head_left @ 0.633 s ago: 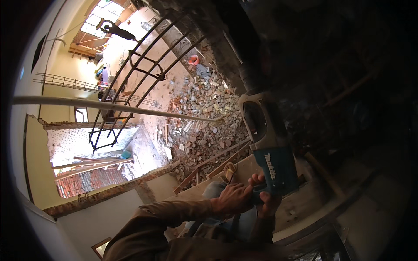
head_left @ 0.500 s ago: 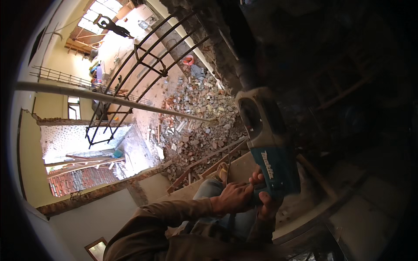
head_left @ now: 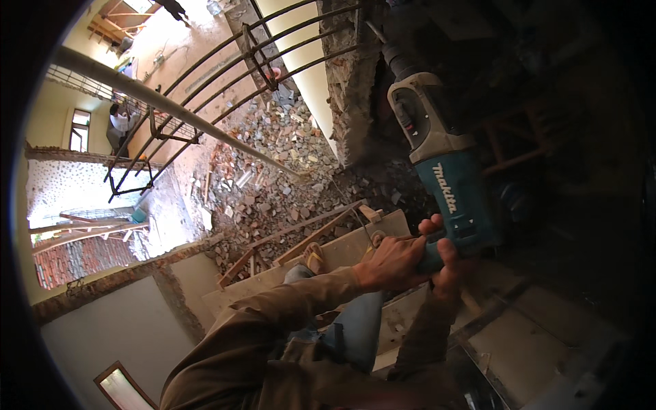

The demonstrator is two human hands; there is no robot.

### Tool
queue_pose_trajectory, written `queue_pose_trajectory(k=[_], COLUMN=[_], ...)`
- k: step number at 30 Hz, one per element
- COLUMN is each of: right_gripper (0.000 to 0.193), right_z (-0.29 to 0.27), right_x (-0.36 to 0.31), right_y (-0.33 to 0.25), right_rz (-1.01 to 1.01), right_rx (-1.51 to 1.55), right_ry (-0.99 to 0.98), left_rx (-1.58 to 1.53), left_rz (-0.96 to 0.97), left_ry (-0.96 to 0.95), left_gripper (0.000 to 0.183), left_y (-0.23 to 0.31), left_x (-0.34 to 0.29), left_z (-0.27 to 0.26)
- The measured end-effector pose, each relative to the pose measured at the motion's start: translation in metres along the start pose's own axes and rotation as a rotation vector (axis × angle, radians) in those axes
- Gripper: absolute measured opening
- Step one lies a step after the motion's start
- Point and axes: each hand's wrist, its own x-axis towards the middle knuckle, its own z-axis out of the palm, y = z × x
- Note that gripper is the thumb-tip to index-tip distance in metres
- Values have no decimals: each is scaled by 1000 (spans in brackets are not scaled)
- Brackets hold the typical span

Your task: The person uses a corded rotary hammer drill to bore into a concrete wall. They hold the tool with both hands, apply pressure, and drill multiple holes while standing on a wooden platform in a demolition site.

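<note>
A teal and grey demolition hammer [head_left: 447,178] slants up through the picture, its bit [head_left: 375,31] pointing toward the broken wall edge [head_left: 345,89]. Whether the tip touches the masonry cannot be made out in the dark. My left hand [head_left: 391,265] is closed around the rear handle from the left. On the handle's other side, my right hand [head_left: 447,270] grips it too, thumb up against the tool's rear end. Both hands sit close together, and the handle between them is partly hidden by fingers.
Sandalled feet stand on a wooden plank [head_left: 307,273] above a heap of rubble [head_left: 273,184]. A cage of steel bars [head_left: 205,102] and a long pole [head_left: 171,106] cross the left side. Another person [head_left: 119,126] is in the background at left. The right side is very dark.
The view has shifted, so the hammer and both hands appear higher and farther right. More of the plank and the feet shows. Both hands keep their hold on the handle.
</note>
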Motion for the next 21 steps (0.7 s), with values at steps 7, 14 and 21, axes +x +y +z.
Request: queue_pose_trajectory(k=[7,14,21], right_gripper=[100,88,69], right_z=[16,29,46], right_x=[18,32,67], right_y=[-62,-104,-151], right_rz=[-133,-100,-115], right_rx=[-342,-510,-554], right_ry=[135,167,172], left_rx=[-218,-359,-446], left_rz=[-60,-83,-134], left_ry=[101,51,131], left_gripper=[47,102,106], left_y=[58,76,114], left_x=[32,56,103], left_z=[5,6,6])
